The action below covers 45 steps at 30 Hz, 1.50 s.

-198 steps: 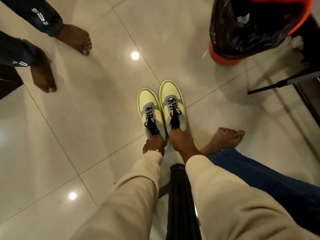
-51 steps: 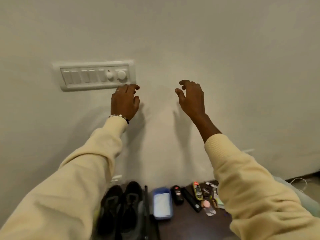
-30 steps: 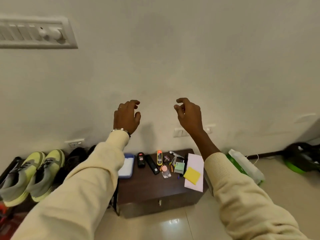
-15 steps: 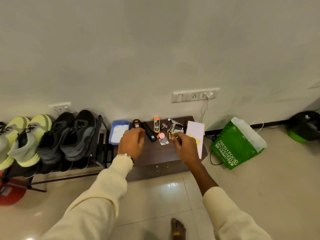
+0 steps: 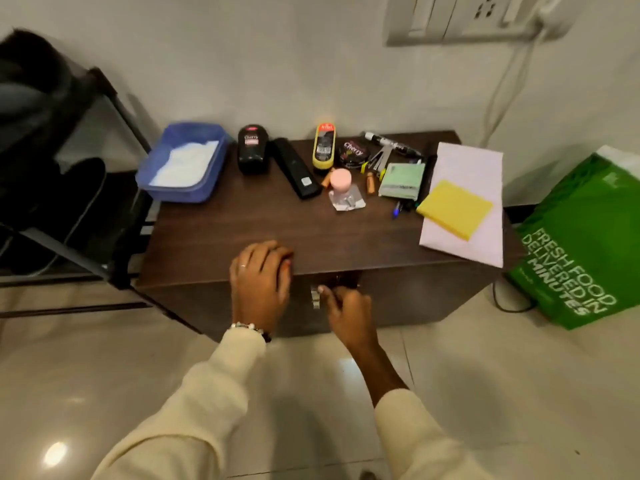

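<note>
A low dark wooden cabinet (image 5: 214, 233) stands against the wall. My left hand (image 5: 259, 275) rests on its front top edge, fingers lying over the rim. My right hand (image 5: 346, 306) is at the cabinet's front face, with its fingers curled and its thumb against a small metal handle (image 5: 315, 299). What lies behind the curled fingers is hidden. On the top lie a black shoe-polish bottle (image 5: 252, 147), a black remote (image 5: 296, 168), a yellow-and-black polish applicator (image 5: 324, 145), a round polish tin (image 5: 353, 152) and a pink-capped bottle (image 5: 341, 180).
A blue tray (image 5: 207, 174) with white cloth sits at the cabinet's left end. A yellow pad (image 5: 455, 209) on white paper (image 5: 478, 161), pens and a green packet (image 5: 401, 180) lie at the right. A shoe rack (image 5: 69, 258) stands left, a green bag (image 5: 581, 251) right.
I have come down close to the cabinet. My left hand dropped from above the items to its front edge, and my right hand went down to the handle on its front.
</note>
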Each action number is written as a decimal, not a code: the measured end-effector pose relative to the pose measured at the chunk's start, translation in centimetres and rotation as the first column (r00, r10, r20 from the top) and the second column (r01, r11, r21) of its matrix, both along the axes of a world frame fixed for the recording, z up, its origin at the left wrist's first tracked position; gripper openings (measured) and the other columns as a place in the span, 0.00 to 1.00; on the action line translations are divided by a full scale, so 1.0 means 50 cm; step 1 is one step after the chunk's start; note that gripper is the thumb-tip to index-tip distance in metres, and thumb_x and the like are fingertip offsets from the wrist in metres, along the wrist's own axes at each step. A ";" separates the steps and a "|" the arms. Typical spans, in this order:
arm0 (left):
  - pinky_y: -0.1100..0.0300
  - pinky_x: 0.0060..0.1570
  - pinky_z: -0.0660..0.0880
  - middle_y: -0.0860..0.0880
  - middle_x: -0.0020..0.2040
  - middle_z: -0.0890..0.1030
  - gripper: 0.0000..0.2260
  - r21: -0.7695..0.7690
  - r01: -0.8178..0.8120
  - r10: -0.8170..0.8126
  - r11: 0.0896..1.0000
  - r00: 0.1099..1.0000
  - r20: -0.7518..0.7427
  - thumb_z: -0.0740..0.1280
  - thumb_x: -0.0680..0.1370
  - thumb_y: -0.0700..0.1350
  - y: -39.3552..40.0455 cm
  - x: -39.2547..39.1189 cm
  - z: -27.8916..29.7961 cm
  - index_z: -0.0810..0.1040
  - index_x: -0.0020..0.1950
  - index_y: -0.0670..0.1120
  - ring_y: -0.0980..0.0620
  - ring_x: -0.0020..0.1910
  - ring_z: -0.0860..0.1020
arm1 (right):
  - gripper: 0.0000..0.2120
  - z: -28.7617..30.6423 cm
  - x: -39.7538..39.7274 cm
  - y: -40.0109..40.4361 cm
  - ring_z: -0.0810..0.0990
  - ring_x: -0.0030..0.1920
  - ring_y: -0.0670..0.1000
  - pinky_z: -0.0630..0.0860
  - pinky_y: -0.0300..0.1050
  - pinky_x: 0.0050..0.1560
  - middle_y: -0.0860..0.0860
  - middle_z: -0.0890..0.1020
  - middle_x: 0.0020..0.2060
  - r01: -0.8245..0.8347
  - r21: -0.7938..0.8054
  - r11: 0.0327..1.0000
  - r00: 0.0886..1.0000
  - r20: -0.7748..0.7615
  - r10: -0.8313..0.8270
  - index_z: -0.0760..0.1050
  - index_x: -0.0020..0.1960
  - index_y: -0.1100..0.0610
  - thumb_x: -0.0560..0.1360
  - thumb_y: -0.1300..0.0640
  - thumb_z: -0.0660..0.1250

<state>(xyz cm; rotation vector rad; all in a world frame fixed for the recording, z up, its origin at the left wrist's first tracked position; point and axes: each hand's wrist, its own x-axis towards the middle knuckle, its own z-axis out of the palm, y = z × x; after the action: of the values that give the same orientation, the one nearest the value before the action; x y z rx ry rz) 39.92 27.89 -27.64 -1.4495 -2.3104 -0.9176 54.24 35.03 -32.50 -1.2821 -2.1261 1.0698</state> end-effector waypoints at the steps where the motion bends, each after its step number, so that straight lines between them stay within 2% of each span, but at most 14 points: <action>1: 0.49 0.54 0.68 0.47 0.54 0.81 0.11 0.068 -0.007 0.010 0.998 0.999 -0.041 0.61 0.78 0.47 0.004 -0.001 -0.016 0.82 0.52 0.46 0.45 0.54 0.76 | 0.22 -0.033 -0.007 -0.010 0.81 0.34 0.56 0.75 0.46 0.34 0.56 0.82 0.33 0.027 0.039 0.999 0.998 -0.055 -0.025 0.79 0.40 0.58 0.78 0.43 0.59; 5: 0.54 0.52 0.65 0.50 0.51 0.82 0.09 0.248 -0.003 0.047 0.969 0.984 -0.170 0.63 0.78 0.46 0.015 -0.005 -0.058 0.83 0.51 0.47 0.48 0.49 0.77 | 0.27 -0.110 -0.030 -0.018 0.77 0.27 0.53 0.73 0.47 0.28 0.52 0.79 0.26 0.115 0.168 0.979 0.962 -0.264 -0.068 0.80 0.35 0.57 0.78 0.39 0.55; 9: 0.52 0.50 0.65 0.50 0.46 0.82 0.06 0.322 -0.057 0.126 0.945 0.972 -0.200 0.66 0.77 0.45 0.023 -0.002 -0.077 0.82 0.48 0.47 0.46 0.44 0.77 | 0.31 -0.099 -0.025 -0.010 0.76 0.26 0.53 0.74 0.48 0.32 0.54 0.77 0.23 0.001 0.082 0.997 0.967 -0.253 0.019 0.75 0.29 0.61 0.78 0.38 0.55; 13: 0.45 0.63 0.61 0.52 0.48 0.82 0.09 0.264 -0.158 0.169 0.952 0.985 -0.021 0.64 0.77 0.53 0.007 0.035 -0.065 0.82 0.47 0.50 0.47 0.50 0.77 | 0.28 -0.040 0.015 -0.036 0.74 0.24 0.41 0.74 0.40 0.34 0.51 0.77 0.24 -0.163 -0.072 0.984 0.981 -0.121 0.154 0.76 0.31 0.63 0.77 0.41 0.60; 16: 0.37 0.69 0.51 0.52 0.55 0.79 0.11 0.168 -0.259 0.235 0.951 0.961 0.147 0.66 0.75 0.58 -0.020 0.060 -0.050 0.81 0.47 0.52 0.47 0.60 0.72 | 0.14 -0.006 0.044 -0.063 0.75 0.27 0.42 0.74 0.37 0.33 0.49 0.78 0.26 -0.237 -0.210 0.949 0.972 -0.038 0.234 0.80 0.36 0.55 0.77 0.50 0.66; 19: 0.37 0.71 0.42 0.47 0.72 0.66 0.18 0.058 -0.379 0.346 0.923 0.888 0.304 0.71 0.71 0.60 -0.046 0.075 -0.048 0.78 0.58 0.55 0.44 0.74 0.59 | 0.10 0.011 0.069 -0.077 0.76 0.28 0.47 0.76 0.42 0.35 0.52 0.79 0.28 -0.313 -0.330 0.890 0.946 -0.023 0.324 0.80 0.37 0.55 0.77 0.59 0.65; 23: 0.36 0.71 0.39 0.48 0.79 0.41 0.38 0.026 -0.387 0.318 0.922 0.793 0.520 0.74 0.68 0.50 -0.070 0.088 -0.055 0.62 0.75 0.56 0.45 0.78 0.39 | 0.13 0.010 0.106 -0.089 0.81 0.33 0.48 0.78 0.40 0.36 0.55 0.82 0.33 -0.401 -0.482 0.779 0.901 -0.052 0.432 0.77 0.60 0.58 0.77 0.64 0.63; 26: 0.35 0.71 0.41 0.44 0.78 0.34 0.48 -0.082 -0.363 0.344 0.928 0.756 0.557 0.75 0.68 0.48 -0.069 0.086 -0.030 0.47 0.79 0.56 0.41 0.76 0.35 | 0.11 0.033 0.150 -0.070 0.82 0.39 0.52 0.80 0.45 0.43 0.59 0.83 0.39 -0.431 -0.517 0.739 0.862 0.006 0.507 0.82 0.52 0.58 0.77 0.66 0.62; 30: 0.32 0.69 0.43 0.44 0.76 0.30 0.51 -0.146 -0.281 0.313 0.949 0.765 0.562 0.74 0.69 0.47 -0.074 0.081 -0.011 0.41 0.78 0.59 0.36 0.74 0.30 | 0.15 0.057 0.161 -0.043 0.79 0.37 0.56 0.78 0.45 0.37 0.59 0.79 0.33 -0.257 -0.381 0.888 0.966 -0.111 0.232 0.79 0.37 0.60 0.78 0.67 0.58; 33: 0.32 0.70 0.42 0.44 0.76 0.28 0.50 -0.086 -0.239 0.243 0.967 0.774 0.584 0.73 0.68 0.44 -0.102 0.086 -0.018 0.42 0.78 0.61 0.37 0.73 0.29 | 0.10 0.055 0.113 -0.066 0.78 0.39 0.51 0.76 0.42 0.39 0.56 0.81 0.39 -0.209 -0.263 0.942 0.964 -0.217 0.153 0.80 0.44 0.57 0.79 0.63 0.61; 37: 0.34 0.71 0.43 0.46 0.75 0.27 0.52 0.030 -0.157 0.112 0.987 0.811 0.574 0.73 0.67 0.39 -0.176 0.086 -0.027 0.42 0.78 0.62 0.41 0.74 0.30 | 0.11 0.060 0.043 -0.137 0.79 0.46 0.40 0.75 0.28 0.42 0.49 0.81 0.50 -0.431 -0.328 0.841 0.901 -0.205 0.382 0.77 0.60 0.56 0.79 0.56 0.62; 40: 0.47 0.74 0.47 0.49 0.75 0.27 0.52 0.114 -0.120 0.024 0.986 0.785 0.619 0.71 0.68 0.35 -0.245 0.075 -0.044 0.40 0.77 0.62 0.46 0.75 0.32 | 0.12 0.039 0.007 -0.193 0.81 0.52 0.46 0.77 0.37 0.50 0.50 0.82 0.52 -0.562 -0.533 0.632 0.825 -0.306 0.475 0.76 0.61 0.55 0.80 0.56 0.59; 43: 0.54 0.70 0.60 0.44 0.79 0.43 0.49 0.161 -0.183 -0.045 0.970 0.514 0.857 0.70 0.70 0.38 -0.306 0.060 -0.074 0.39 0.77 0.61 0.44 0.77 0.54 | 0.12 0.006 -0.016 -0.242 0.80 0.57 0.51 0.77 0.48 0.57 0.53 0.81 0.55 -0.631 -0.614 0.474 0.769 -0.418 0.483 0.74 0.62 0.56 0.80 0.59 0.59; 45: 0.51 0.59 0.74 0.38 0.74 0.63 0.46 0.234 -0.214 -0.154 0.948 0.334 0.930 0.67 0.70 0.37 -0.345 0.042 -0.085 0.43 0.78 0.60 0.44 0.61 0.74 | 0.15 -0.005 -0.029 -0.270 0.78 0.60 0.53 0.75 0.51 0.60 0.54 0.79 0.59 -0.648 -0.629 0.429 0.748 -0.423 0.511 0.72 0.65 0.52 0.80 0.60 0.60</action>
<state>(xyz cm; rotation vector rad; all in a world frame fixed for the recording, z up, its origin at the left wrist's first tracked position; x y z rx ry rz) 42.05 10.62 -31.88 -0.6954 -2.5710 -2.5465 52.77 21.51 -32.75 -0.5974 -2.0771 2.4821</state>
